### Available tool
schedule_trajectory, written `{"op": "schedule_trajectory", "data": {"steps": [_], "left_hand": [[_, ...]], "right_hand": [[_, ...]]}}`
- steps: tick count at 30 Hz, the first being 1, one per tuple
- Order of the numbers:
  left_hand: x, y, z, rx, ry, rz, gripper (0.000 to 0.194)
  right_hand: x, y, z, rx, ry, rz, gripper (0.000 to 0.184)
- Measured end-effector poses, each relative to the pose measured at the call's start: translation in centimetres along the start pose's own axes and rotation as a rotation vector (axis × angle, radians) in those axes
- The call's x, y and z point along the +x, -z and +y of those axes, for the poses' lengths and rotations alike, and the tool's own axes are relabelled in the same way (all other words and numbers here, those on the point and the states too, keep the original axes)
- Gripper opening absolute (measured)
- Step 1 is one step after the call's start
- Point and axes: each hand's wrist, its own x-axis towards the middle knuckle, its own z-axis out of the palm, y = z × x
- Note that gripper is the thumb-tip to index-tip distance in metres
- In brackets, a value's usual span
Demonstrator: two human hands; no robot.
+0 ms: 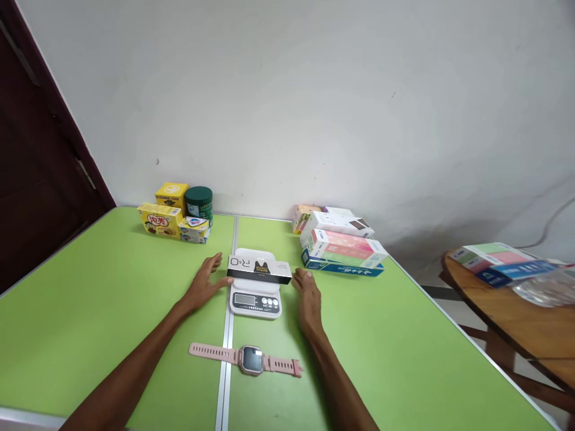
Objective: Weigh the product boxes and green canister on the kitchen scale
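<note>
A long black-and-white box point(259, 269) lies crosswise on the platform of a white kitchen scale point(256, 310). My left hand point(204, 286) is at the box's left end, fingers spread and thumb pointing to the box's edge; whether the thumb touches it I cannot tell. By the right end is my right hand point(308, 296), its fingers loosely extended and not wrapped round the box. Nearer to me, a smartwatch with a pink strap point(252, 360) is laid out flat. The scale's display shows no readable number.
Yellow boxes point(160, 220), a small white-and-yellow box point(194, 230) and a green jar point(199, 203) stand at the back left. Several stacked cartons point(344, 246) sit back right. Beyond the green table point(395, 359), a wooden table point(507, 317) carries more cartons and clear plastic.
</note>
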Motion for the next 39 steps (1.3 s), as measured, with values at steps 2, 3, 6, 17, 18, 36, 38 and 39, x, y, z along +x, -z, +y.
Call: {"op": "schedule_trajectory", "data": {"steps": [2, 3, 6, 17, 18, 36, 38, 39], "left_hand": [[-0.2, 0.6, -0.4, -0.087, 0.075, 0.042, 0.081], [-0.2, 0.8, -0.5, -0.119, 0.104, 0.063, 0.079], [-0.3, 1.2, -0.8, -0.159, 0.132, 0.106, 0.079], [-1.2, -2.9, 0.3, -0.018, -0.054, 0.069, 0.076], [-1.2, -3.3, 0.4, -0.014, -0.079, 0.064, 0.07], [-1.8, 13.8, -4.3, 0.185, 0.215, 0.564, 0.072], [-1.3, 15.4, -5.9, 0.273, 0.254, 0.579, 0.064], [-0.9, 15.9, -6.5, 0.321, 0.26, 0.576, 0.061]], "right_hand": [[0.3, 0.6, 0.5, 0.13, -0.111, 0.039, 0.081], [0.4, 0.8, 0.6, 0.168, -0.145, 0.047, 0.081], [0.2, 1.1, 0.6, 0.156, -0.142, 0.047, 0.08], [-1.7, 0.4, -2.0, -0.089, 0.063, -0.003, 0.067], [-2.0, 0.4, -2.2, -0.107, 0.074, -0.01, 0.066], [-4.6, -20.4, -8.6, -0.056, 0.082, -0.601, 0.075], [-4.7, -23.3, -7.4, -0.079, 0.082, -0.585, 0.073], [-4.7, -24.4, -6.9, -0.093, 0.085, -0.567, 0.071]]}}
